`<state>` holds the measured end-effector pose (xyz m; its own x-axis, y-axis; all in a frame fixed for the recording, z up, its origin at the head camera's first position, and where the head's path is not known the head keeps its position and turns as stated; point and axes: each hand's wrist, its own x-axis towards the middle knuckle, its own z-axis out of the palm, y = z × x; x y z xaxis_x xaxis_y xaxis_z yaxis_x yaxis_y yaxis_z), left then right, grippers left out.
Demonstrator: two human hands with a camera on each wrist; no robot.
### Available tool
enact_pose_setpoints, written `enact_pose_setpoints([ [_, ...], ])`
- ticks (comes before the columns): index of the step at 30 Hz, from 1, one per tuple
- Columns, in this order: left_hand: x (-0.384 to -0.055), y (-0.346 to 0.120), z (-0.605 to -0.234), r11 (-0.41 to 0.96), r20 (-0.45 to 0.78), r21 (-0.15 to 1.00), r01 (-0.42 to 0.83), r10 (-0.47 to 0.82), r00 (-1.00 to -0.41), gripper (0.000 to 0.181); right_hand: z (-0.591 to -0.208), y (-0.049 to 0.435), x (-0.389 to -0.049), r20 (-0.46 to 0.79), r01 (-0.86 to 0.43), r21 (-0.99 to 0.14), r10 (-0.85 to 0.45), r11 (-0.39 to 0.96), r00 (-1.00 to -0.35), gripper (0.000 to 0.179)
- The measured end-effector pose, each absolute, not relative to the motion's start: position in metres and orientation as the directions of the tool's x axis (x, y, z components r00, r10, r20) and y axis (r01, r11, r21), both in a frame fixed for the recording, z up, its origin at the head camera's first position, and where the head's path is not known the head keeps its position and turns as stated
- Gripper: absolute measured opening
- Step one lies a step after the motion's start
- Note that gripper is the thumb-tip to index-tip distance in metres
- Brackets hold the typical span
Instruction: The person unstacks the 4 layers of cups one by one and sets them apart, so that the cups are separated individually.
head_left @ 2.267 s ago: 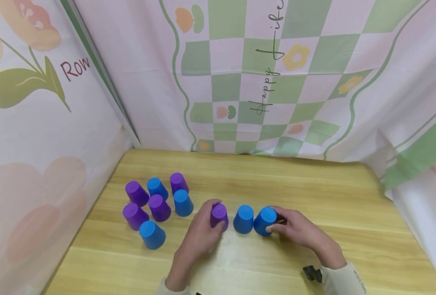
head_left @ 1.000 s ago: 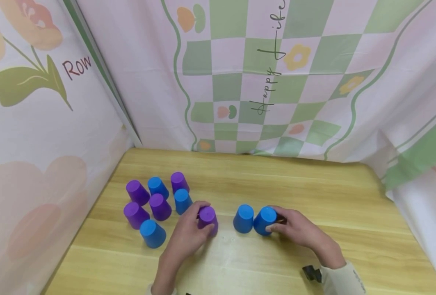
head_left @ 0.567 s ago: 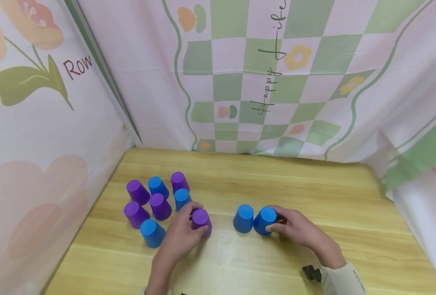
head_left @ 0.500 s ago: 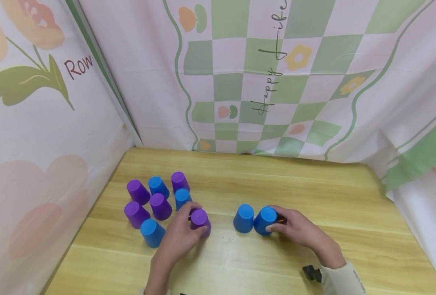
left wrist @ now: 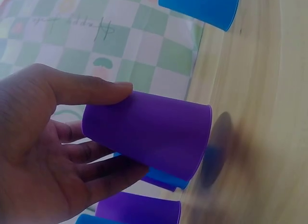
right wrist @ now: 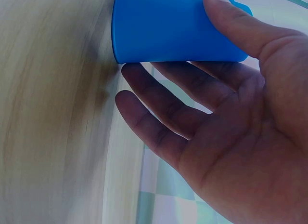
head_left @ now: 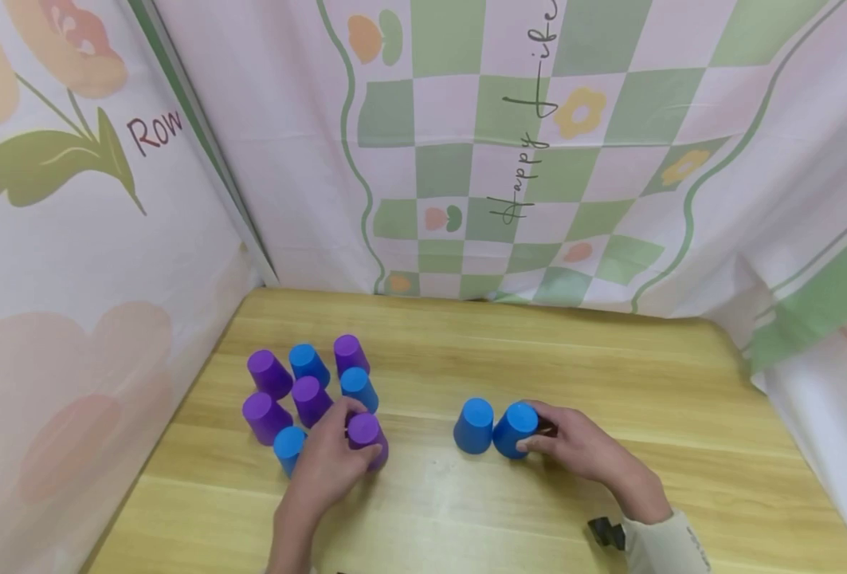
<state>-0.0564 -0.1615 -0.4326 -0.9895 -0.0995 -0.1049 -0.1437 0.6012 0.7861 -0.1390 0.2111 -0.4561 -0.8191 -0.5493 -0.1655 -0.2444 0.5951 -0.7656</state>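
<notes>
My left hand [head_left: 326, 458] holds an upside-down purple cup [head_left: 364, 430] between thumb and fingers, beside the group of cups on the left. In the left wrist view a dark shadow lies on the table just off the rim of this purple cup [left wrist: 149, 132], which is lifted slightly. My right hand [head_left: 581, 442] grips an upside-down blue cup [head_left: 512, 426], thumb on its near side and fingers behind. A second blue cup [head_left: 474, 426] stands close on its left. The right wrist view shows the gripped blue cup [right wrist: 168, 29] with its rim down at the tabletop.
Several inverted cups stand at the left of the wooden table [head_left: 538, 518], among them a blue cup [head_left: 289, 448] partly behind my left hand and a blue cup [head_left: 358, 388] just beyond it. A printed curtain [head_left: 452, 171] hangs along the back edge. A black object [head_left: 605, 532] sits by the right sleeve.
My left hand has carried the purple cup leftward, away from the two blue cups and up to the left group. My right hand and its blue cup have stayed put.
</notes>
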Motion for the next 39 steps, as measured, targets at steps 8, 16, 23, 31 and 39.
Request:
enact_pose_setpoints([
  [8, -0.0569, -0.1669, -0.4319, 0.611, -0.100, 0.775, -0.162, -0.135, -0.986, 0.045, -0.4574, 0.2125, -0.1391, -0.150, -0.257, -0.773, -0.560, 0.580, -0.815, 0.041],
  [16, -0.0582, -0.1708, -0.4346, 0.649, -0.066, 0.746, -0.150, -0.152, -0.986, 0.051, -0.4576, 0.2126, -0.1396, -0.147, -0.260, -0.773, -0.562, 0.579, -0.814, 0.042],
  [23, -0.0580, -0.1698, -0.4353, 0.670, -0.076, 0.722, -0.170, -0.168, -0.983, 0.054, -0.4568, 0.2116, -0.1393, -0.151, -0.253, -0.773, -0.556, 0.582, -0.817, 0.042],
  [31, -0.0590, -0.1686, -0.4348, 0.662, -0.104, 0.720, -0.208, -0.193, -0.976, 0.056, -0.4564, 0.2117, -0.1392, -0.148, -0.260, -0.769, -0.559, 0.583, -0.816, 0.041],
  [39, -0.0596, -0.1671, -0.4341, 0.656, -0.127, 0.718, -0.231, -0.203, -0.971, 0.056, -0.4574, 0.2119, -0.1392, -0.152, -0.251, -0.773, -0.554, 0.583, -0.819, 0.042],
])
